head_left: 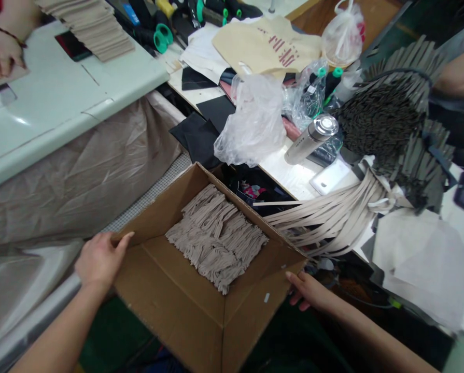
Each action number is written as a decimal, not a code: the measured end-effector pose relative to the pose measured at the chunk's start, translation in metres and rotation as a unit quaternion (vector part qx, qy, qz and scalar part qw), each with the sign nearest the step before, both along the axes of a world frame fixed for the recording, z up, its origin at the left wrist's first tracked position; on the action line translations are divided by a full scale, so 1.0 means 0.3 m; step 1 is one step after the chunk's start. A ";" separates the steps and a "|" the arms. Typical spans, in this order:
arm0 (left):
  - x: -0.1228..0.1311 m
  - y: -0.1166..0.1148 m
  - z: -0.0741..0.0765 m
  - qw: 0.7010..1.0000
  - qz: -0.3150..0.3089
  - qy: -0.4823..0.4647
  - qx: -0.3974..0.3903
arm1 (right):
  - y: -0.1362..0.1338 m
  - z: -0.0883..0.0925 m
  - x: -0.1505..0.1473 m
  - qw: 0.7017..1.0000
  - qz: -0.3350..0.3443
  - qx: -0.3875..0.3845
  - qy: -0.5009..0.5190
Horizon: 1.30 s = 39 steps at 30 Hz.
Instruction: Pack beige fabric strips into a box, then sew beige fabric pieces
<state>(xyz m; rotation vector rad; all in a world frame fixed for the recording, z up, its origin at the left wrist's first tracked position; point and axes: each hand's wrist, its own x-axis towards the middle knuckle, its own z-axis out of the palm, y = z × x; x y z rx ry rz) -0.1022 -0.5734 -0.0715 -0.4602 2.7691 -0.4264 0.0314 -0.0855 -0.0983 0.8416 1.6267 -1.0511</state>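
Note:
Between my two hands is an open cardboard box (177,274), tilted so that its inside faces me. A layered pile of beige fabric strips (216,233) lies in the box, against its far side. My left hand (101,259) grips the box's left wall, thumb over the rim and fingers hidden behind the board. At the right wall, my right hand (305,290) is closed on the edge, with the thumb on top and the fingers curled below the outside.
A pale table (111,103) with more beige strips (95,26) and another person's hand (2,54) is at left. On the cluttered worktable are a steel flask (311,139), a phone (330,176), a plastic bag (253,116), long strips (333,217) and a dark strip bundle (379,119).

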 end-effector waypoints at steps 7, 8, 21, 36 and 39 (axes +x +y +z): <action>-0.005 -0.015 -0.020 1.000 0.001 -0.005 0.000 | -0.003 -0.001 -0.007 0.999 0.030 -0.017 -0.022; -0.004 -0.018 -0.022 1.000 0.001 -0.004 0.002 | -0.001 -0.004 -0.006 0.999 0.029 -0.019 -0.021; 0.001 -0.023 -0.028 0.999 0.004 0.017 0.030 | 0.001 -0.005 -0.002 1.000 0.019 -0.022 -0.007; -0.002 -0.025 -0.029 1.000 0.011 -0.003 0.013 | 0.004 -0.007 0.002 1.000 0.004 -0.017 -0.015; -0.001 -0.020 -0.027 1.000 0.004 -0.005 0.008 | -0.003 0.005 -0.003 1.000 0.003 -0.020 -0.018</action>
